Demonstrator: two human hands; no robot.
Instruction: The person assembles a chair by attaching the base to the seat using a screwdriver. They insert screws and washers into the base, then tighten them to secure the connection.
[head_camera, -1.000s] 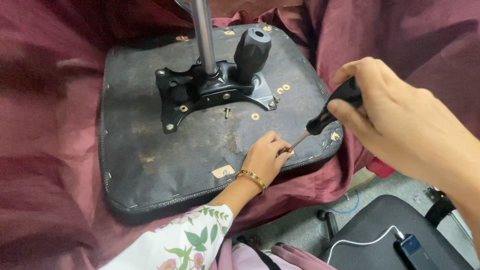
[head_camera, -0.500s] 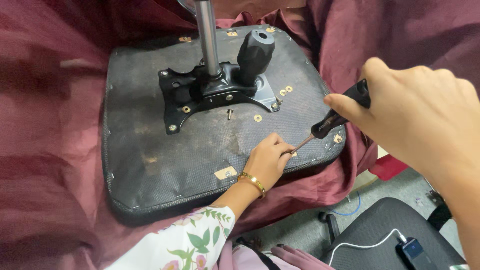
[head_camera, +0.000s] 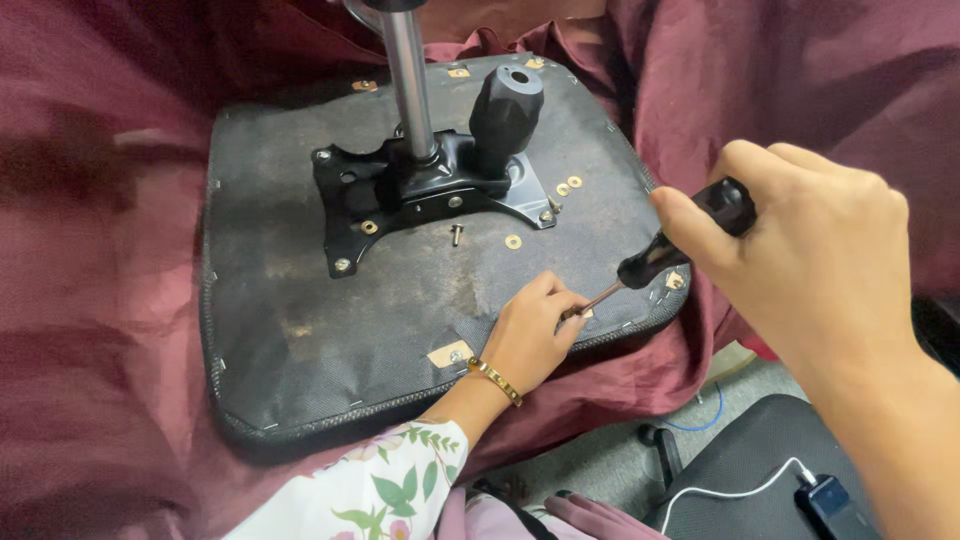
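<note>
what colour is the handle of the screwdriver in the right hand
Black; the screwdriver handle shows best in the head view, gripped by the right hand.

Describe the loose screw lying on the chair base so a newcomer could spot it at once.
Start at the black metal mounting plate bolted to the dark upturned seat underside. Just below its front edge a small screw lies by itself on the fabric. Unlike the flat brass washers nearby, it is silvery, with a shank.

Maroon cloth (head_camera: 110, 300), black seat (head_camera: 760, 460) with white cable (head_camera: 740, 492).

head cam | looks steeply down | close over seat underside (head_camera: 300, 330) | edges perhaps blurred
</note>
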